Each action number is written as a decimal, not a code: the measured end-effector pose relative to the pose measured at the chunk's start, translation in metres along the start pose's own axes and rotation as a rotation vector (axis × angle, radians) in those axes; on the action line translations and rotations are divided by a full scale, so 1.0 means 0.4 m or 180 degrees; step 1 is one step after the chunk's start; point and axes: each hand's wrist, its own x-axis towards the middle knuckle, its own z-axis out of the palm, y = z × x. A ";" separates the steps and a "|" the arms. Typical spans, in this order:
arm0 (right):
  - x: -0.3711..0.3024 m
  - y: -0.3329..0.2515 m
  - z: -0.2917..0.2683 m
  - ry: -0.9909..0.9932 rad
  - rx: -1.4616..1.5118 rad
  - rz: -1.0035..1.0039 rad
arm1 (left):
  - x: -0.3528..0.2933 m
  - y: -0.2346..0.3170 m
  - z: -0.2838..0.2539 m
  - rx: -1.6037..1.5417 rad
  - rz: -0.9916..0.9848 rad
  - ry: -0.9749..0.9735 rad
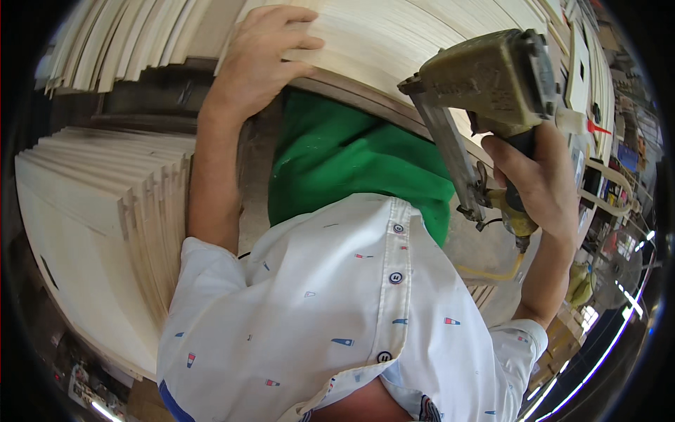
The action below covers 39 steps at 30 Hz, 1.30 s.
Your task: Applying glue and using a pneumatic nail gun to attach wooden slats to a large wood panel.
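Head view: left hand [266, 63] spread, fingers apart, resting on panel [373, 46] near its edge. Right hand [540, 176] wrapped around handle of nail gun [485, 81], raised at panel's near edge, right of left hand. Stacked boards [77, 193] at left.

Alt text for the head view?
A person's right hand grips a pneumatic nail gun above pale wooden boards, while the left hand lies open on them near their front edge. More pale panels are stacked at left.

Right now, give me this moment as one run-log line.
left hand: fingers on pale wooden boards | right hand: gripping pneumatic nail gun | left side: stacked wooden panels
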 end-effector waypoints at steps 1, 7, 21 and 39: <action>-0.008 0.014 -0.006 0.0002 -0.0035 0.0195 | -0.005 -0.016 0.003 0.0062 0.0038 0.0006; -0.080 0.093 -0.070 0.0297 -0.0003 0.0547 | -0.008 -0.008 0.007 -0.0060 -0.0310 -0.0210; -0.225 0.299 -0.176 0.1644 0.1251 0.0931 | -0.022 0.011 0.003 0.0084 -0.0551 -0.0399; -0.133 0.906 -0.371 0.1944 0.2679 0.1111 | 0.026 0.035 -0.064 0.0085 -0.1168 -0.0984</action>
